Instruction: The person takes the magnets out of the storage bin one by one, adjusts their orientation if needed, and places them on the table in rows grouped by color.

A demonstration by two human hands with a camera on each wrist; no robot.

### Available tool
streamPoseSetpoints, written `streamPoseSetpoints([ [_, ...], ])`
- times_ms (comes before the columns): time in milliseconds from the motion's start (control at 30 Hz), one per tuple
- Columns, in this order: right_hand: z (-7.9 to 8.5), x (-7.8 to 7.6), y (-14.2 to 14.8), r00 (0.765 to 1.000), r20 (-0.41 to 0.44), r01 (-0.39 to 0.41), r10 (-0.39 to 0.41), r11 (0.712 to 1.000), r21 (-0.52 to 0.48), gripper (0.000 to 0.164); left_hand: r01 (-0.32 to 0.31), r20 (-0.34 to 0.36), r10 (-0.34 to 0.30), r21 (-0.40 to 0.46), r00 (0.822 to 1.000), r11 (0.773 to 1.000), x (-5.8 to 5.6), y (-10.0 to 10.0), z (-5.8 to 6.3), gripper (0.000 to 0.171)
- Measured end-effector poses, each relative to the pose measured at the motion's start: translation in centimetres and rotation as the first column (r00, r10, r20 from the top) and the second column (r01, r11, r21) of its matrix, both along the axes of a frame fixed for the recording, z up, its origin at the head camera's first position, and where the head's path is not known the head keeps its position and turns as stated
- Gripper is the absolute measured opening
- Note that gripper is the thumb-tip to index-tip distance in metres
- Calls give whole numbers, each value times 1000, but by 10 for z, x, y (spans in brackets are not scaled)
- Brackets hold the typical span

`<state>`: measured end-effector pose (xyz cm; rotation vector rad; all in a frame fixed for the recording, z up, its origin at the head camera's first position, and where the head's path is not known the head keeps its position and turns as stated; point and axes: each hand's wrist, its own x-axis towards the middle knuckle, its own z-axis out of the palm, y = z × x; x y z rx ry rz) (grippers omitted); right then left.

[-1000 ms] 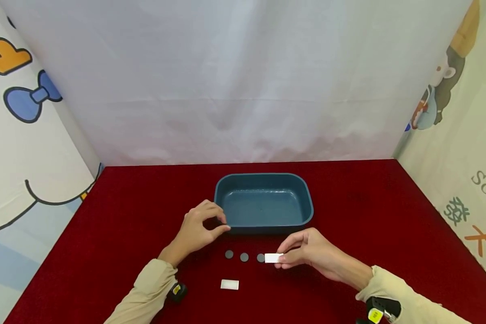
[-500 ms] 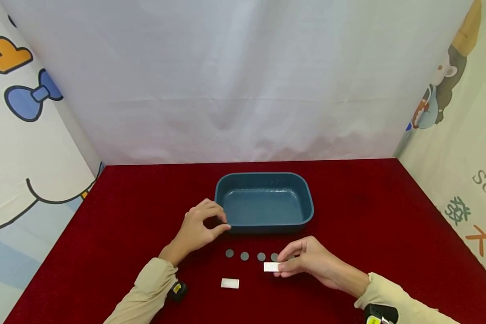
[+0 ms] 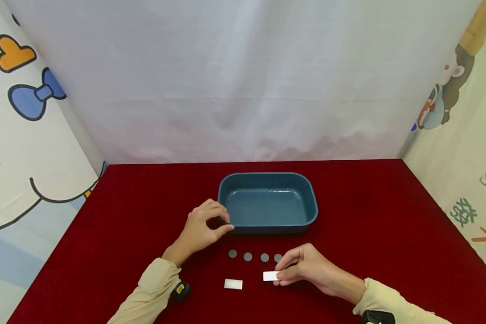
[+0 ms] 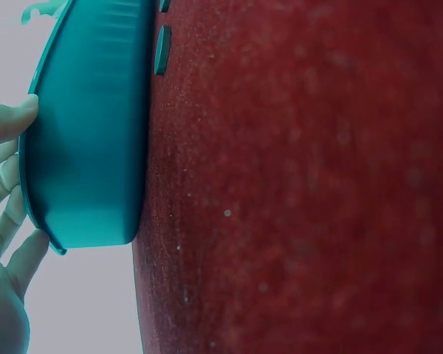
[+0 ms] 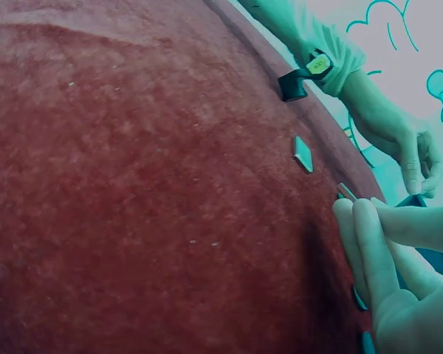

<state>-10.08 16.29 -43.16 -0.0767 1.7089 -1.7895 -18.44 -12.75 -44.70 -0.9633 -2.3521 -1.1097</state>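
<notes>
My left hand (image 3: 204, 225) grips the near left corner of a blue rectangular basin (image 3: 267, 229), thumb and fingertips at its rim in the left wrist view. With thumb and fingertips, my right hand (image 3: 308, 270) pinches a small white rectangular tile (image 3: 270, 276) by its right end. A second white tile (image 3: 233, 284) lies on the red cloth just to the left of it. Between the basin and the tiles runs a row of several small grey discs (image 3: 248, 257); the right hand's fingers are close to the rightmost visible one.
A red cloth (image 3: 154, 189) covers the table. Behind it hangs a pale curtain (image 3: 243, 90), with printed cartoon panels (image 3: 40, 135) at the left and right sides. A black device (image 3: 181, 291) is strapped at the left wrist, another (image 3: 378, 317) at the right.
My right hand has moved the white tile toward the near side, away from the disc row, uncovering discs at its right end. The left hand stays at the basin's corner.
</notes>
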Motion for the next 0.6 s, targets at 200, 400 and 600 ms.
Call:
streamPoseSetpoints([
  [200,-9,5,0,1000,-20,1,-1,1000,24,20,1,-2,-1,-1,1000,1000,2,1,3,17],
  [400,-11,7,0,998,-69,3,1,998,58,20,-3,-1,3,-1,1000,1000,2,2,3,17],
  [600,-10,8,-2,989,-148,-10,26,994,106,14,-9,-4,9,-4,1000,1000,1,1,2,17],
])
